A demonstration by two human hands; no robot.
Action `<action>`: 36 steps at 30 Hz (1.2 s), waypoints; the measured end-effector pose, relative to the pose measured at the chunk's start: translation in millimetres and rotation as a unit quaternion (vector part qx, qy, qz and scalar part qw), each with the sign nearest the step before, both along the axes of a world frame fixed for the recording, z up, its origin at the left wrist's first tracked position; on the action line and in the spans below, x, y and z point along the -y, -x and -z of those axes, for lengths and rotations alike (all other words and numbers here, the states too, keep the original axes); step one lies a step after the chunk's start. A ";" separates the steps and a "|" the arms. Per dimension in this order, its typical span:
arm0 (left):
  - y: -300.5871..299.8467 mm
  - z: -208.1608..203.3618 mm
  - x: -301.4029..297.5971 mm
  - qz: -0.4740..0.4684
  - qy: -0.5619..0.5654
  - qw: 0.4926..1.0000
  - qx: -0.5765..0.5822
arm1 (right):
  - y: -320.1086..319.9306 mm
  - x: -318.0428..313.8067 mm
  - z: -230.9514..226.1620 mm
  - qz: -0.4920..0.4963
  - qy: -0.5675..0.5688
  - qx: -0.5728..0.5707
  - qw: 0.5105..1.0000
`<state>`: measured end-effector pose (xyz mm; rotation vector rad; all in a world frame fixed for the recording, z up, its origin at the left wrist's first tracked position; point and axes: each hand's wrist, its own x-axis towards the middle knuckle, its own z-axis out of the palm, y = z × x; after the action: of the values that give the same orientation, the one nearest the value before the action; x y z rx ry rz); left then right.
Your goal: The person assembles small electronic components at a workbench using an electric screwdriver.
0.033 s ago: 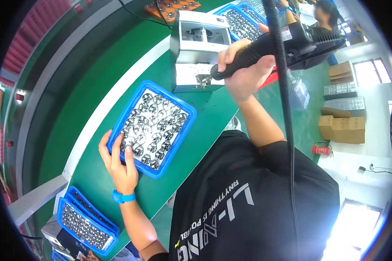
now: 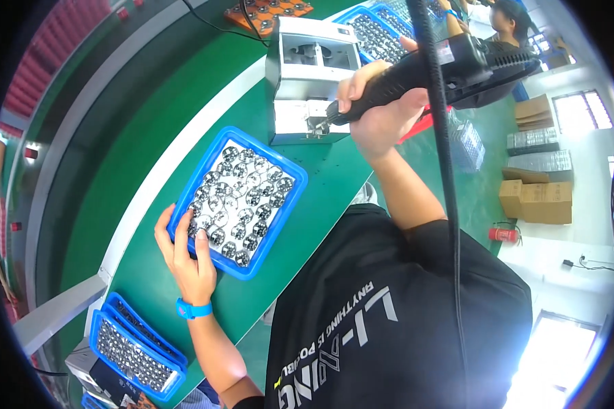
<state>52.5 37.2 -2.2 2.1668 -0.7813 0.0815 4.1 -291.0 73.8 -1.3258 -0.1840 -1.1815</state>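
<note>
A black power screwdriver (image 2: 399, 82) lies in my right hand (image 2: 382, 112), the fingers wrapped round its body. Its tip meets the small metal outlet (image 2: 316, 126) on the front of a grey-and-white screw feeder (image 2: 314, 88). A blue tray (image 2: 295, 178) sits on the green bench, holding several round, shiny metal-and-clear parts (image 2: 252, 197) on a white lining. My left hand (image 2: 192, 262) grips the tray's near-left rim, with the thumb reaching in over the parts. Whether the thumb touches a part is hard to tell.
More blue trays of small parts stand at the lower left (image 2: 133, 358) and beyond the feeder (image 2: 372, 41). An orange tray (image 2: 269, 12) lies at the far side. A dark cable (image 2: 443, 157) hangs in front of my right arm. Another person (image 2: 508, 24) is at the far right.
My right hand and the screwdriver have shifted very slightly left at the feeder. My left hand and the tray have stayed put.
</note>
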 end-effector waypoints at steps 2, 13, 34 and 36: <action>-0.2 0.2 -0.2 -0.009 -0.002 1.000 -0.009 | -3.1 -1.6 0.5 0.005 0.010 -0.004 1.000; -0.2 -3.0 -2.8 -0.010 -0.001 1.000 -0.022 | -1.9 -16.1 -2.7 0.013 0.034 -0.143 0.989; -10.8 1.5 -15.6 0.015 0.073 0.992 -0.102 | -82.5 -177.5 41.8 -0.245 -0.043 -0.120 0.961; -11.0 0.5 -15.2 0.013 0.072 0.993 -0.096 | -82.5 -178.5 44.8 -0.249 -0.037 -0.122 0.960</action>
<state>63.5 52.5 -2.7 1.9933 -0.6727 -0.0814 86.6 -112.5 29.0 -1.2507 -0.2723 -0.5896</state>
